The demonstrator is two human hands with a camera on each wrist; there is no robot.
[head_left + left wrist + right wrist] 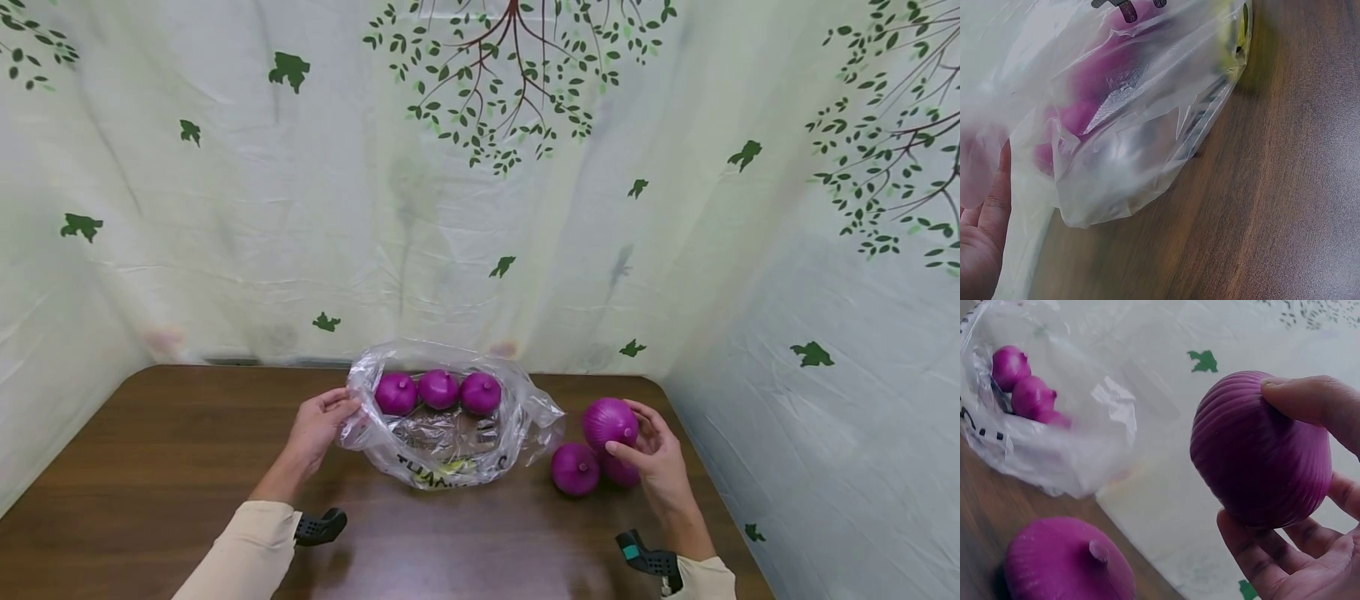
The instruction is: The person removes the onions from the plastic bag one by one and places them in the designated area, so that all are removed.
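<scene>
My left hand (318,429) pinches the left rim of a clear plastic bag (536,417) with dark printed letters, its mouth spread wide. Inside, along the far side, three purple onions sit in a row, the middle onion (438,389) between the two others. My right hand (663,467) grips a ribbed purple onion (1260,450) between thumb and fingers, to the right of the bag. Below it on the table lie two more: one onion (575,469) in plain sight, and another onion (619,473) partly hidden behind the right hand and the held one.
The brown wooden table (420,550) ends at the back against a pale curtain (225,275) printed with leaves and branches. More curtain hangs along the left and right sides. Dark straps with wrist devices sit at both sleeves.
</scene>
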